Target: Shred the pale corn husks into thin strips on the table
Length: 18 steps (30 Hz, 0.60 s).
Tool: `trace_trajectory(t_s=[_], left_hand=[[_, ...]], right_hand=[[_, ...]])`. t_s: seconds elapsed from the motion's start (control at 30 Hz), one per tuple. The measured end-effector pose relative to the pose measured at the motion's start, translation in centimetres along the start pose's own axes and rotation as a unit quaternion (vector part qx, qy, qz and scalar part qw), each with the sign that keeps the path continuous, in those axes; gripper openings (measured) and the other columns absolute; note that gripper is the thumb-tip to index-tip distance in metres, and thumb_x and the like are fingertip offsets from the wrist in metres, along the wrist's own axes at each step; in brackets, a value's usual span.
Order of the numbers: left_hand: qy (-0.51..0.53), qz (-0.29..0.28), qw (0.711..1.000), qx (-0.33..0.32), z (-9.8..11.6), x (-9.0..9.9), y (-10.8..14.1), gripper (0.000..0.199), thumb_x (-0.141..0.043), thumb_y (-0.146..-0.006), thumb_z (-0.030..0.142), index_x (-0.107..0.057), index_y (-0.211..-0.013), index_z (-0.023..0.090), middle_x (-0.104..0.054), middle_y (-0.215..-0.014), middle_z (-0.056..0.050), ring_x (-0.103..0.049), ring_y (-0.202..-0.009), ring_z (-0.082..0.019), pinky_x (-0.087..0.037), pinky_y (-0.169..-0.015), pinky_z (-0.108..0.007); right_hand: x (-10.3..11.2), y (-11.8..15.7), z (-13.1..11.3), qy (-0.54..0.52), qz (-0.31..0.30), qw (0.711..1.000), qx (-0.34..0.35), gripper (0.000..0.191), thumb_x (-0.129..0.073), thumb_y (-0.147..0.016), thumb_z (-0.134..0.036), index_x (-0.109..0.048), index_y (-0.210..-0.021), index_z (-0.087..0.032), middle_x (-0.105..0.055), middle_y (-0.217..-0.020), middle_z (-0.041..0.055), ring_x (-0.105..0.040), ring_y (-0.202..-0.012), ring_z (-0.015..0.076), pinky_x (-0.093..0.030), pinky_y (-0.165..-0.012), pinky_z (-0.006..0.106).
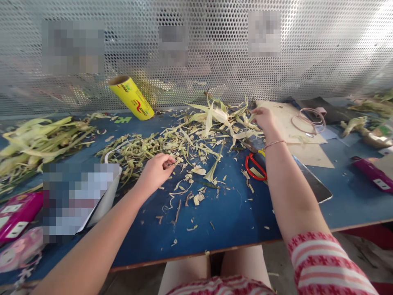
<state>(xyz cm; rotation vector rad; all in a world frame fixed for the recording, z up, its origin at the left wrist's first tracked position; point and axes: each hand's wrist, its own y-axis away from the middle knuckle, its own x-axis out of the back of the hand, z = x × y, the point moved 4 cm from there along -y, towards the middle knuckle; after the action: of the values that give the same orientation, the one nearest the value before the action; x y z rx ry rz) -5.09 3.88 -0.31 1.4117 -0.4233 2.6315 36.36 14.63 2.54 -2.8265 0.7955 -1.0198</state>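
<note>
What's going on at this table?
A person sits at a blue table with a heap of plant scraps. The right hand is at the heap's far right side, by the husks there. The left hand is at its near edge, fingers curled; whether it grips a scrap is unclear. A red-handled tool lies by the right forearm.
</note>
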Motion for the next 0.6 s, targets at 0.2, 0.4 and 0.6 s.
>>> trace_trajectory(t_s=[0.2,0.4,0.6], left_hand=[[0.019,0.048,0.999,-0.004,0.2,0.4,0.1,0.016,-0.051,-0.076,0.029,-0.064,-0.080,0.020,-0.069,-0.090,-0.008,-0.064,-0.081,-0.020,-0.053,-0.081,-0.033],[0.028,0.078,0.996,-0.019,1.0,1.2,0.3,0.018,-0.047,-0.079,0.026,-0.064,-0.079,0.019,-0.069,-0.090,-0.008,-0.064,-0.085,-0.020,-0.053,-0.083,-0.034],[0.038,0.141,0.988,-0.045,0.9,1.6,0.4,0.015,-0.049,-0.081,0.021,-0.064,-0.083,0.019,-0.069,-0.096,-0.006,-0.063,-0.096,-0.019,-0.051,-0.092,-0.036]], right_hand=[[-0.3,1.5,-2.6,0.269,-0.185,0.942,0.080,0.033,-0.051,-0.066,-0.004,-0.074,-0.087,-0.016,-0.067,-0.071,0.0039,-0.059,-0.071,0.0162,-0.045,-0.071,0.024],[0.4,2.2,-4.7,0.251,-0.151,0.950,0.105,0.039,-0.051,-0.066,-0.005,-0.071,-0.097,-0.016,-0.066,-0.072,0.0069,-0.058,-0.071,0.0205,-0.045,-0.070,0.030],[1.0,2.2,-5.2,0.197,-0.090,0.963,0.160,0.040,-0.049,-0.067,-0.005,-0.071,-0.098,-0.015,-0.064,-0.073,0.0055,-0.054,-0.065,0.0179,-0.043,-0.065,0.030]])
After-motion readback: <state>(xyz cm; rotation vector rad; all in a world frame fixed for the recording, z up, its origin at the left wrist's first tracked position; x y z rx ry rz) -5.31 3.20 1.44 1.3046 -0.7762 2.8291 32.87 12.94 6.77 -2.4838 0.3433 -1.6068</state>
